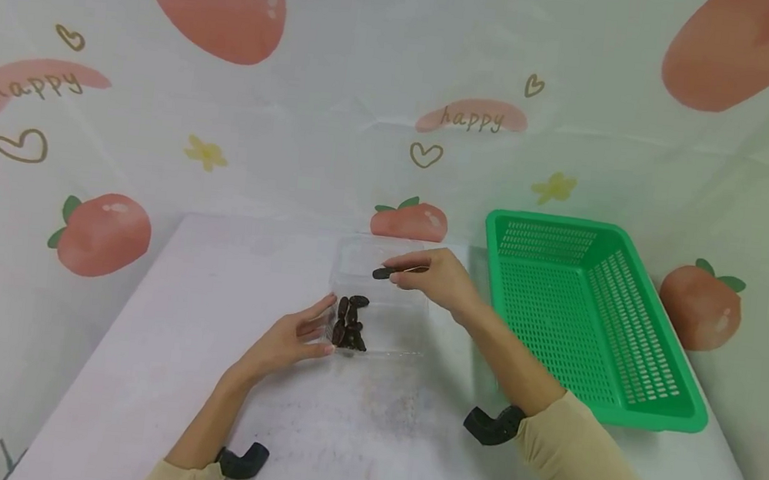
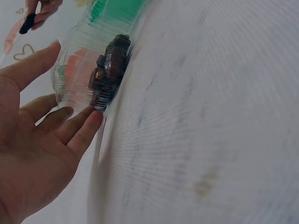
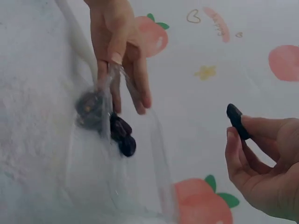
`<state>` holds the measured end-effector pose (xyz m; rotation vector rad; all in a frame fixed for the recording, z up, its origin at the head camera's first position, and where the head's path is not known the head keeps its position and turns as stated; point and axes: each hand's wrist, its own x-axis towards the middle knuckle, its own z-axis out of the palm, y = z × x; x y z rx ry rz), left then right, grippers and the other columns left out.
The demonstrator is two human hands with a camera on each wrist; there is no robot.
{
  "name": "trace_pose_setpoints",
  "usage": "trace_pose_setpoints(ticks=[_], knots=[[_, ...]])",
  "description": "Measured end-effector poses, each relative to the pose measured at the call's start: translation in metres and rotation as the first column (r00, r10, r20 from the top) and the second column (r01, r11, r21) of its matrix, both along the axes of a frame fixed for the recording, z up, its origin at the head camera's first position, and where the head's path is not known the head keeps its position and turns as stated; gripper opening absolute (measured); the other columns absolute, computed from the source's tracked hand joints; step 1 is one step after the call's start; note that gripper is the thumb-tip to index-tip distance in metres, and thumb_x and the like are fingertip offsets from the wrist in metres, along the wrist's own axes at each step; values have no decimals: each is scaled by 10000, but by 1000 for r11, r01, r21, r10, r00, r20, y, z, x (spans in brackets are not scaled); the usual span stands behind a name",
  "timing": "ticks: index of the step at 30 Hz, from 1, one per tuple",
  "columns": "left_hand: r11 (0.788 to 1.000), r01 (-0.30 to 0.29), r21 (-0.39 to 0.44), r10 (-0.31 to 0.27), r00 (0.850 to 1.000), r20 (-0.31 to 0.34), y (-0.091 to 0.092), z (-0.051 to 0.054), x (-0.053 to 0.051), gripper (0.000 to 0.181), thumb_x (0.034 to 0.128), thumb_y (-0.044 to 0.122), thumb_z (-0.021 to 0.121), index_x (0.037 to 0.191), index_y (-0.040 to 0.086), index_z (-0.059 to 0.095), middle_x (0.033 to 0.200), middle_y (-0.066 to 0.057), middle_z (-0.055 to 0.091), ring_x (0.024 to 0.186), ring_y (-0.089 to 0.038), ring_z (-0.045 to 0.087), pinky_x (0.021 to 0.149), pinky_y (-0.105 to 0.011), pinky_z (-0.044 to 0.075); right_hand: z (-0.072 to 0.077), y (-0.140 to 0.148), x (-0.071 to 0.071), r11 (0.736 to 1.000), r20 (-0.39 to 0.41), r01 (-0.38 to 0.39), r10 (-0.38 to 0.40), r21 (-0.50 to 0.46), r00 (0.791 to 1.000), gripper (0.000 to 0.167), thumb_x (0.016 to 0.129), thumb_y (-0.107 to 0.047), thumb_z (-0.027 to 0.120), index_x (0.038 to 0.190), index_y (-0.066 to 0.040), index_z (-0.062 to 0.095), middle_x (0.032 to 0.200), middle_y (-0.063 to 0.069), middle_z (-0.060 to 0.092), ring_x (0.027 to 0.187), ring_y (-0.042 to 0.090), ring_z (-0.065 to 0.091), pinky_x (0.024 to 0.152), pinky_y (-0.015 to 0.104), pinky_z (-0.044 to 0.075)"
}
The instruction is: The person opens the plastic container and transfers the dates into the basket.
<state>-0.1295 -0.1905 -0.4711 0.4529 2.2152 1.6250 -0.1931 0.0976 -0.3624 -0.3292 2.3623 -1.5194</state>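
Note:
A clear plastic box [image 1: 389, 332] with its lid [image 1: 357, 257] raised at the back sits on the table. Several dark brown, glossy dates [image 1: 351, 322] lie along its left side; they also show through the plastic wall in the left wrist view [image 2: 114, 65]. My left hand [image 1: 287, 341] rests against the box's left side, thumb and fingers spread and nearly straight. Above the back of the box, my right hand [image 1: 439, 278] pinches one dark date [image 3: 238, 121] between thumb and fingertips. The date is clear of the box.
A green perforated plastic basket [image 1: 558, 311] stands to the right of the box, beyond my right forearm. A white backdrop [image 1: 324, 149] with printed fruit hangs behind the table [image 1: 214, 278]. Black curved pieces [image 1: 493, 425] sit at both sleeve cuffs.

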Motion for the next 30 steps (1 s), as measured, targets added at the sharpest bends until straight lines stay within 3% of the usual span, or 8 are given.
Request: trace_pose_setpoints(ticks=[7,11,15,21,24,27,30], knots=[[1000,0,-11,0,1000,2,-1,2,0,875,886,186,770,1588,155,250,1624,-34,245,1405,-386,365,1094,-414,404,4,31,-16,992,63,-11,19,-126,998,304,922,-185,723,1207,-78,723,1102,85,726,980,219,694,975,428,489],[1000,-3,4,3,1000,2,-1,2,-1,871,887,179,767,1588,148,250,1628,-29,238,1418,-370,349,1084,-392,417,7,49,-25,988,49,-20,28,-152,998,335,946,-162,689,1250,-22,672,1158,113,704,1032,233,668,1034,467,460],[1000,6,25,-6,1000,12,0,1,-4,870,887,161,765,1586,128,249,1633,-36,222,1433,-359,324,1079,-362,421,10,69,-33,989,35,13,-8,-145,999,345,953,-186,686,1262,-34,665,1197,120,682,1063,233,648,1041,472,449],[999,9,31,-10,1000,15,1,2,-7,872,884,150,767,1586,134,250,1628,-29,236,1433,-351,327,1089,-355,411,11,96,-41,987,16,91,-89,-133,996,378,945,-276,701,1266,-76,679,1269,75,624,1076,179,663,1037,376,471],[999,9,37,-10,1000,20,1,3,-8,872,883,151,768,1586,133,252,1626,-48,240,1425,-367,336,1092,-370,408,9,108,-47,972,19,111,-109,-209,994,420,947,-251,698,1293,-18,649,1235,77,651,1049,147,680,993,311,515],[999,8,47,-9,999,31,1,4,-6,872,882,134,767,1585,125,250,1626,-58,237,1426,-375,329,1097,-383,400,5,118,-52,936,55,113,-100,-334,993,428,953,-153,683,1313,63,600,1194,74,670,1029,133,689,961,292,531],[999,4,45,-6,1000,30,1,3,-6,868,885,119,762,1585,125,248,1630,-43,230,1435,-364,316,1108,-393,385,1,128,-56,924,68,122,-105,-362,992,425,955,-118,674,1323,76,584,1171,35,675,1019,125,691,952,290,535]])
